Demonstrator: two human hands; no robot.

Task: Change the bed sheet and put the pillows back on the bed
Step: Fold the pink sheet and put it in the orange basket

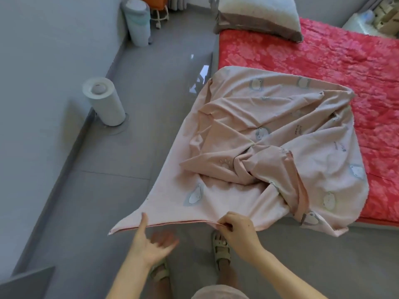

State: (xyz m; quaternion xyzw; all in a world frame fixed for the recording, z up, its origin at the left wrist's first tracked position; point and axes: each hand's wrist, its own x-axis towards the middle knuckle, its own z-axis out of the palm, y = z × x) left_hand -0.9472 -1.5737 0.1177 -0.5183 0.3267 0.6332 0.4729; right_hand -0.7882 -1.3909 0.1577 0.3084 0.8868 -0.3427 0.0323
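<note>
Both at sheet (237, 117) | right hand (235, 229) pinches | left hand (151, 240) splayed, touching

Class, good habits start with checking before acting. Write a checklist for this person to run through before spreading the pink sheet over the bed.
1. Right hand has a grip on the sheet: ok, it pinches the near edge.
2. Left hand has a grip too: not ok, fingers spread and blurred, only the thumb at the edge.
3. Sheet free of tangles: not ok, bunched and twisted in the middle.
4. Pillow off the bed: not ok, it lies on the far corner.
5. Sheet kept off the floor: cannot tell; the near corners hang past the bed's side.
</note>
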